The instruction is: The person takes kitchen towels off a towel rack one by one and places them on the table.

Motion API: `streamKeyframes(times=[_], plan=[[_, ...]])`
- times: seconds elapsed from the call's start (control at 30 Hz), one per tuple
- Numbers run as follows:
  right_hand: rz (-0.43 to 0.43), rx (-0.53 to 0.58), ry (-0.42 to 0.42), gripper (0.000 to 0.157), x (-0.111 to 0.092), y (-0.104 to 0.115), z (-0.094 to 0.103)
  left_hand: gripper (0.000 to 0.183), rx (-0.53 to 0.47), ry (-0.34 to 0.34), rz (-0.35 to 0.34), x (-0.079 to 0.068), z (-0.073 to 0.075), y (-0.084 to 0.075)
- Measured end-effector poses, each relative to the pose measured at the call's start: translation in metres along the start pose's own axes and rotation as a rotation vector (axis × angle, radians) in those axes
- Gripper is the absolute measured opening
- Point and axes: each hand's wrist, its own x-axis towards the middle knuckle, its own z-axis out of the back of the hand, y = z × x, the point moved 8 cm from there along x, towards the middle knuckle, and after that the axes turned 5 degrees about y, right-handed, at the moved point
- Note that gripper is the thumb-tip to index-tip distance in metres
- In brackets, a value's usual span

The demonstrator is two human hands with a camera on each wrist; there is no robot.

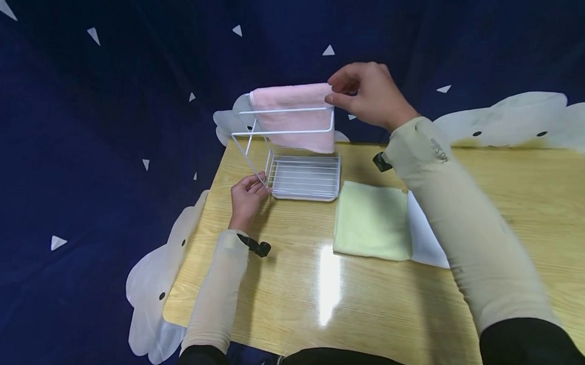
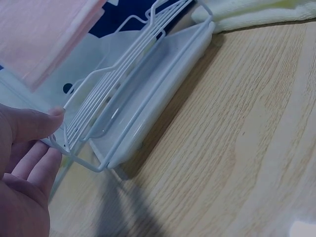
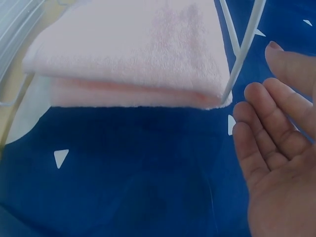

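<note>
A white wire rack [image 1: 282,132] stands near the table's far edge, with a white tray [image 2: 163,94] at its base. Over its top bar hangs a folded pink towel [image 1: 295,96]. Low on the rack's left side, my left hand [image 1: 247,199] pinches the wire frame between thumb and fingers, seen closely in the left wrist view. My right hand [image 1: 370,94] is raised beside the towel's right end. In the right wrist view its fingers [image 3: 261,113] are loosely bent, hold nothing and sit just off the towel's corner and the rack's bar.
Right of the rack lies a folded pale yellow-green towel [image 1: 373,223], with a white cloth [image 1: 423,235] beside it, partly hidden by my right sleeve. A dark blue curtain [image 1: 130,118] with white triangles hangs behind the wooden table [image 1: 289,290].
</note>
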Motion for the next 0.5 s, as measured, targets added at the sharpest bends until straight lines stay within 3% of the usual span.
streamKeyframes(times=[0.5], plan=[[0.012, -0.034, 0.027, 0.031, 0.018, 0.013, -0.014, 0.045, 0.002, -0.005, -0.014, -0.002, 0.000, -0.003]])
